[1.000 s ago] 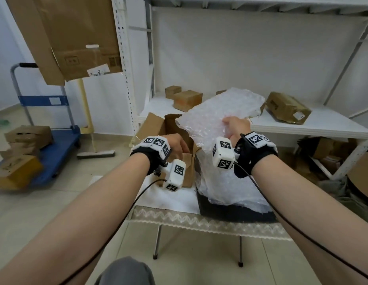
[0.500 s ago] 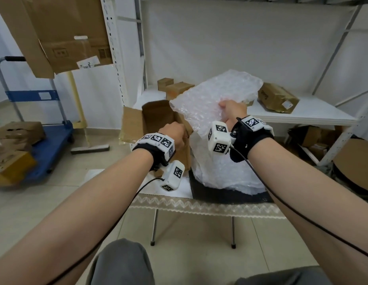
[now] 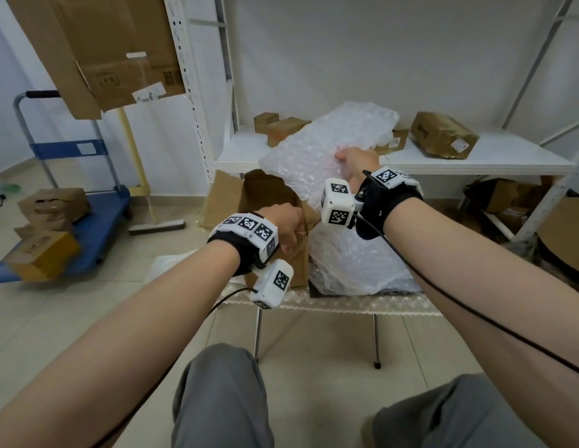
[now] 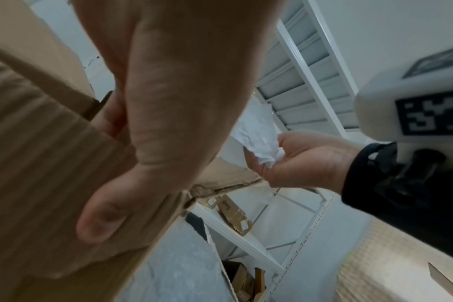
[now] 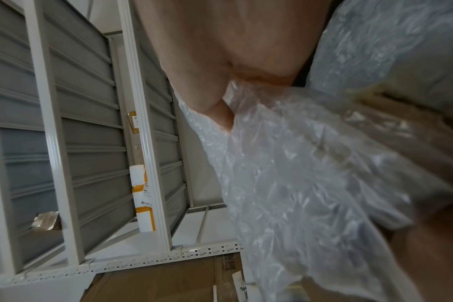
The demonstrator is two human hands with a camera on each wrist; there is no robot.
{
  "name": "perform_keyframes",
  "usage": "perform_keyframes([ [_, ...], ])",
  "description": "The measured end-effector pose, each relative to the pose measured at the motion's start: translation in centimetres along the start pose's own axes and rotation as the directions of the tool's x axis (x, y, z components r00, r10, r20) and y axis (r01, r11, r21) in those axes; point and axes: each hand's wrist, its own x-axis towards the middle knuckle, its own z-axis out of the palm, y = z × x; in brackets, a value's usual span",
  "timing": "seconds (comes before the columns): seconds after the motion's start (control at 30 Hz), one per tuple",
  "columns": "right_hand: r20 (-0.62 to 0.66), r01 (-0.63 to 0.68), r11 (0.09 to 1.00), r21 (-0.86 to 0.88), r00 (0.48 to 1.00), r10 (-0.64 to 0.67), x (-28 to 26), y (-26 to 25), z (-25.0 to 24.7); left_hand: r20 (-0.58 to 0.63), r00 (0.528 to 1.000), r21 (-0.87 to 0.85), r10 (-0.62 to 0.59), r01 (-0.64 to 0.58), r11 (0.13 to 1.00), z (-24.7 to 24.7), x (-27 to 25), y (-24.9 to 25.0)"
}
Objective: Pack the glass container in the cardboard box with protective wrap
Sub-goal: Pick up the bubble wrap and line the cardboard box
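Left hand point(image 3: 286, 223) fingers clamp the box point(image 3: 272, 202) rim. Right hand point(image 3: 357, 161) fingers pinch bubble wrap point(image 3: 317, 150) above it. No glass container visible; packing seems barely begun.

White walls point(image 3: 362, 53) close in a storeroom floored with pale tiles point(image 3: 97, 318). A white metal shelving rack point(image 3: 475, 161) stands against the back wall, small cardboard parcels point(image 3: 443, 134) on its shelf and more below at the right. At the left, a blue platform trolley point(image 3: 87, 227) carries brown boxes point(image 3: 52, 205). Flattened cardboard point(image 3: 97, 50) hangs from a perforated upright. A small folding table point(image 3: 346, 303) has a lace-edged cloth.
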Motion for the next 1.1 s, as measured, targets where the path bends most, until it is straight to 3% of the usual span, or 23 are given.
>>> perform_keyframes([
  [0.2,0.013,0.021,1.000,0.015,1.000,-0.021,1.0,-0.4,-0.1,0.205,0.978,-0.212,0.048,-0.004,0.977,-3.6,0.4,-3.0],
  [0.27,0.023,0.040,0.998,0.051,0.999,-0.041,1.9,-0.6,0.1,0.250,0.968,-0.140,0.019,0.016,0.990,-5.9,1.1,-4.4],
  [0.43,0.043,0.041,0.997,0.058,0.998,-0.044,4.8,-0.3,0.7,0.226,0.968,0.060,-0.106,0.094,0.994,-8.7,4.9,-7.3],
  [0.57,0.105,0.026,1.000,-0.006,0.994,-0.026,6.5,0.6,1.6,0.206,0.967,0.072,-0.150,0.137,0.988,-6.6,8.0,-7.9],
  [0.63,0.131,0.007,0.999,-0.047,0.991,-0.001,7.6,1.1,1.8,0.201,0.967,0.173,-0.155,0.120,0.978,-4.8,9.5,-8.4],
  [0.77,0.132,-0.023,0.998,-0.062,0.991,0.031,8.4,1.7,1.6,0.230,0.935,0.274,-0.270,0.204,0.940,-1.0,15.8,-11.9],
  [0.9,0.158,-0.022,0.999,-0.043,0.987,0.028,8.7,2.0,1.5,0.250,0.928,0.191,-0.276,0.232,0.954,1.4,19.4,-14.5],
  [1.1,0.144,-0.052,0.996,-0.065,0.988,0.061,9.0,2.6,1.6,0.174,0.946,0.140,-0.273,0.251,0.958,3.6,23.8,-18.0],
])
